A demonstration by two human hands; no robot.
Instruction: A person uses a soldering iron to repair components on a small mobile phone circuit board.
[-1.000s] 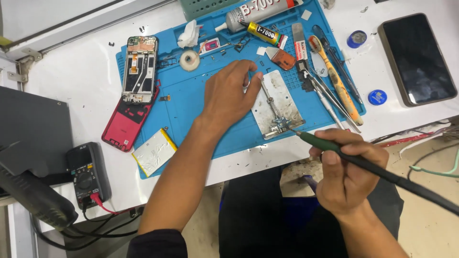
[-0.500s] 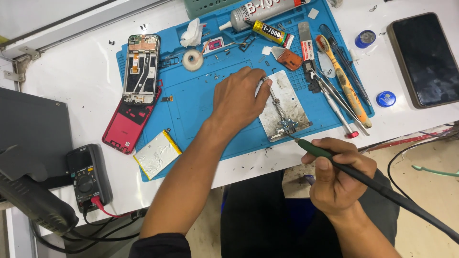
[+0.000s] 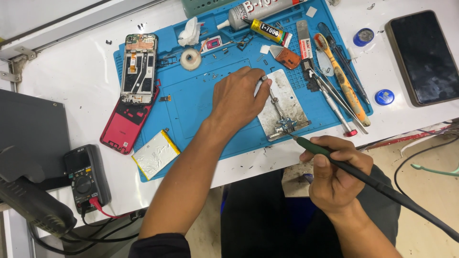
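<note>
gripping the iron (image 3: 363, 174) in closed fingers, the right hand (image 3: 337, 179) aimed its tip up-left at the board (image 3: 287, 125), nearer than the left hand (image 3: 236, 98), whose fingers pinched the holder (image 3: 282, 102).

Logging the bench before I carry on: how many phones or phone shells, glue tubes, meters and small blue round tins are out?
Phones or phone shells: 3 (bare frame, red shell, dark phone)
Glue tubes: 2 (grey tube, yellow-and-black tube)
Meters: 1 (multimeter)
Blue round tins: 2 ()
Total: 8
</note>
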